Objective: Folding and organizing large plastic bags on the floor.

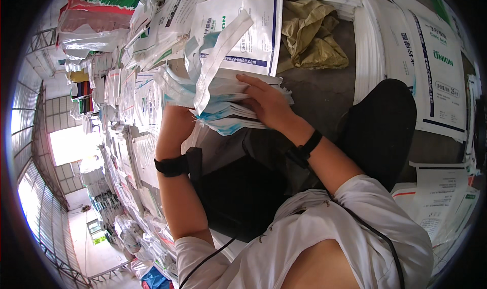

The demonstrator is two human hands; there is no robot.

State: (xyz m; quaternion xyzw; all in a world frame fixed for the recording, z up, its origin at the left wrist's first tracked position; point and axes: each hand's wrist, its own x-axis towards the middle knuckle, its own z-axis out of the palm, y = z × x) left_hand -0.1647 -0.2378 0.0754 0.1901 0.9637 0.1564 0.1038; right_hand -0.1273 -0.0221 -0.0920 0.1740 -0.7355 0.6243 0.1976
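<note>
Before me is a bundle of flat white woven bags (233, 115) with blue-stained edges, held up between my hands. A translucent white strip (219, 63) curls upward from its left part. At the left end, my left hand (178, 117) grips the bundle; its fingers are mostly hidden behind the bags. My right hand (269, 104) clasps the right end, fingers reaching over the upper edges. Just beyond the bundle lies a printed white sack (241, 23) with a dark blue border.
A crumpled olive-brown bag (310, 35) lies on the dark floor (324, 88) beyond my right hand. Stacked printed sacks (439, 71) stand at far right, with more bag stacks (122, 86) along the left. My dark-clad knee (385, 132) rises at right.
</note>
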